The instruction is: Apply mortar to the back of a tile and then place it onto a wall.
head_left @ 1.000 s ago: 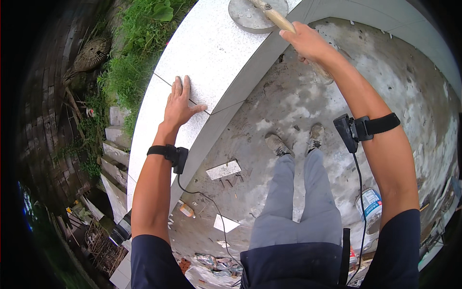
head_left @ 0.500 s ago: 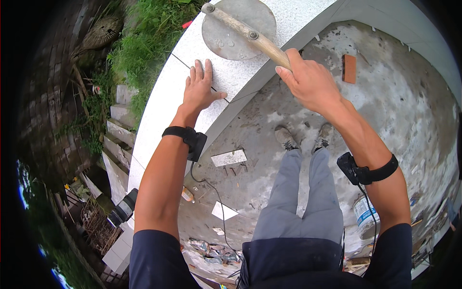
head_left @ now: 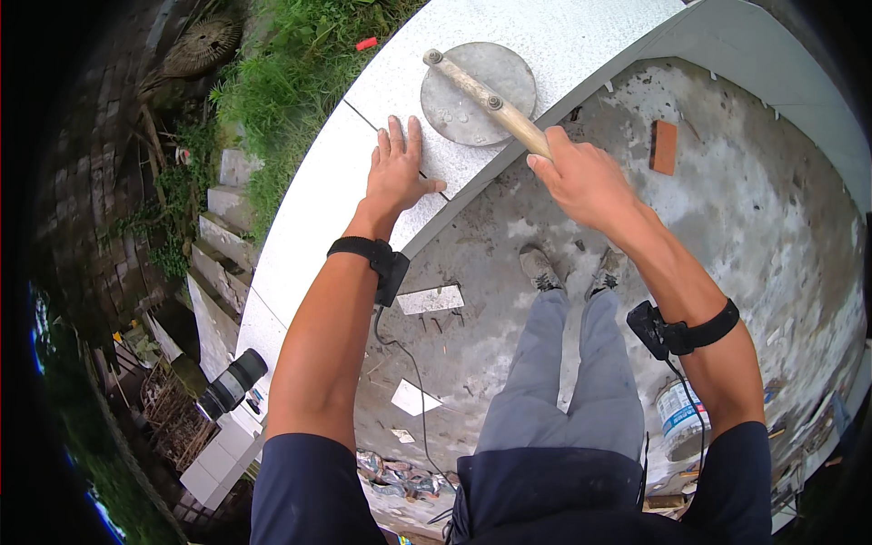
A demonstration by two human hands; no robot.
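Note:
My right hand (head_left: pixel 586 177) is closed round the wooden handle (head_left: pixel 522 127) of a tamper with a flat, round grey disc (head_left: pixel 459 104). Two bolts fasten the handle across the disc. That disc lies flat on or just over the white speckled slab (head_left: pixel 581 36) topping a curved low wall; any gap beneath is hidden. To its left, my left hand (head_left: pixel 397 174) rests palm down on the slabs with fingers stretched out, across a dark joint (head_left: pixel 363 116) between two of them. Black straps with small devices circle both forearms.
A black cylindrical object (head_left: pixel 233 383) stands on the wall at lower left. On the concrete floor lie an orange brick (head_left: pixel 664 147), a white strip of tile (head_left: pixel 431 300), a white piece (head_left: pixel 415 397) and a bucket (head_left: pixel 681 420). Grass (head_left: pixel 282 100) and steps (head_left: pixel 222 236) border the wall's outer side.
The tamper's disc has come down toward the slab and looks smaller, with my right hand still round its handle. My left hand keeps its place by the joint. The view has shifted slightly.

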